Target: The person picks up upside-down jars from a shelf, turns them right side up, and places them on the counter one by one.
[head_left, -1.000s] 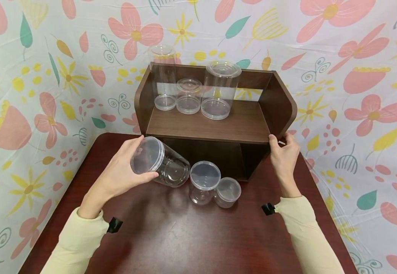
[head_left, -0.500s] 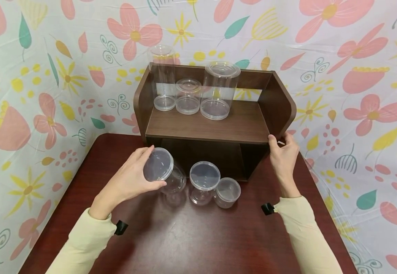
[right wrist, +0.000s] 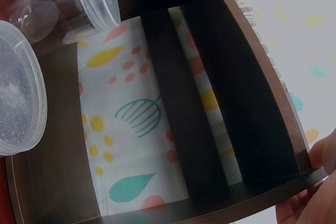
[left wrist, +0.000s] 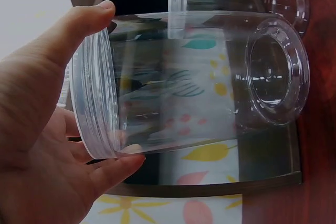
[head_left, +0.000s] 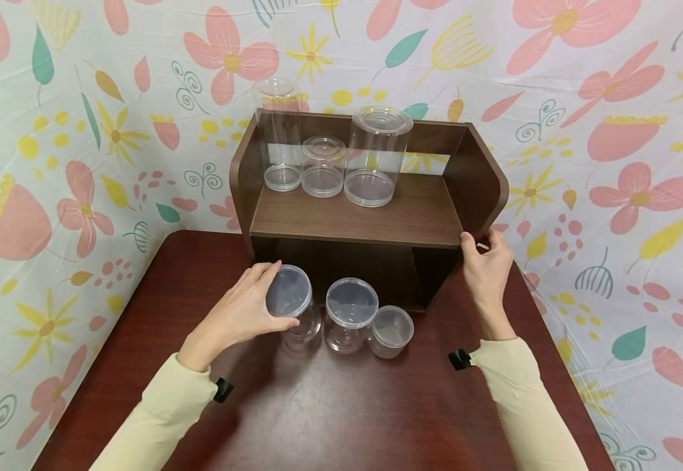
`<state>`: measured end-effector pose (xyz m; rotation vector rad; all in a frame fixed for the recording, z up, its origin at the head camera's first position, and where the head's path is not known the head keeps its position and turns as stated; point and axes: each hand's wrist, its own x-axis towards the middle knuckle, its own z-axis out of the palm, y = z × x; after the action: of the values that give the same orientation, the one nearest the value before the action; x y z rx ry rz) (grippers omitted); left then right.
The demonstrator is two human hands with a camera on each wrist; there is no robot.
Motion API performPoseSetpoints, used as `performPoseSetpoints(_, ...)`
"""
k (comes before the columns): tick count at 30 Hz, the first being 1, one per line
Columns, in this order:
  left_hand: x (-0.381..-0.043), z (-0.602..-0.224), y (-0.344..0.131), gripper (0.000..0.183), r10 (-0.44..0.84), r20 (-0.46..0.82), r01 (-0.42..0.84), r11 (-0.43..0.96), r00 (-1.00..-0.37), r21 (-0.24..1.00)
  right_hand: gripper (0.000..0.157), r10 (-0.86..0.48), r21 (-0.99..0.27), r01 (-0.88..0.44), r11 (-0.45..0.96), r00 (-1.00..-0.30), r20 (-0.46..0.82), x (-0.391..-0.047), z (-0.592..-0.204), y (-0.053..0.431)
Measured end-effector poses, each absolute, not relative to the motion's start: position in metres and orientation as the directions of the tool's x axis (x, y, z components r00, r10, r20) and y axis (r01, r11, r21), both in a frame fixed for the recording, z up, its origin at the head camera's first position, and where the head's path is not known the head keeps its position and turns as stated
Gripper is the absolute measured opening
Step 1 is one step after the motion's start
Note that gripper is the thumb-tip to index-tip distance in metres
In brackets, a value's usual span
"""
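My left hand [head_left: 237, 319] grips a clear plastic jar [head_left: 290, 292] around its lid, thumb on the near side and fingers on the far side. The left wrist view shows the jar's clear body [left wrist: 210, 98] and ringed base, with nothing inside. In the head view it stands nearly upright, just left of a medium clear jar [head_left: 351, 302]. A short lidded jar [head_left: 391, 330] is at that jar's right. My right hand [head_left: 487, 275] pinches the front right corner of the dark brown two-tier shelf [head_left: 356, 222], at the upper board's edge.
Three clear jars stand lid-down on the upper board: a tall narrow jar [head_left: 281, 140], a short jar [head_left: 322, 167] and a wide jar [head_left: 379, 157]. The shelf's lower compartment opens behind the front row. A floral cloth [head_left: 159, 131] surrounds the dark red table [head_left: 341, 418].
My left hand has moved right and slightly down with the jar, turning it from strongly tilted to nearly upright beside the medium jar. The right hand stays on the shelf corner.
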<state>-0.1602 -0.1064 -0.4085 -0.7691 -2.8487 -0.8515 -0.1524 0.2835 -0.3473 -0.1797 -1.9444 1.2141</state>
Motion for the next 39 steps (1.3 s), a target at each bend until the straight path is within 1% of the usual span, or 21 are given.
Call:
performPoseSetpoints(13, -0.165, -0.427, -0.090, 0.116, 0.463, 0.165, 0.483, 0.744, -0.871, 0.461, 0.018, 0.514, -0.796, -0.257, 0.548, -0.648, 0.562, -0.177, -0.382, 0.313)
performPoseSetpoints(20, -0.167, -0.434, -0.086, 0.117, 0.471, 0.155, 0.488, 0.753, -0.868, 0.441, 0.016, 0.510, -0.792, -0.266, 0.549, -0.644, 0.570, -0.176, -0.381, 0.312)
performPoseSetpoints(32, -0.168, -0.442, -0.083, 0.118, 0.484, 0.144, 0.494, 0.750, -0.863, 0.439, 0.021, 0.501, -0.799, -0.263, 0.540, -0.662, 0.557, -0.175, -0.381, 0.313)
performPoseSetpoints(39, -0.169, -0.446, -0.082, 0.118, 0.486, 0.152, 0.500, 0.750, -0.860, 0.433, 0.020, 0.502, -0.792, -0.256, 0.554, -0.656, 0.563, -0.176, -0.382, 0.315)
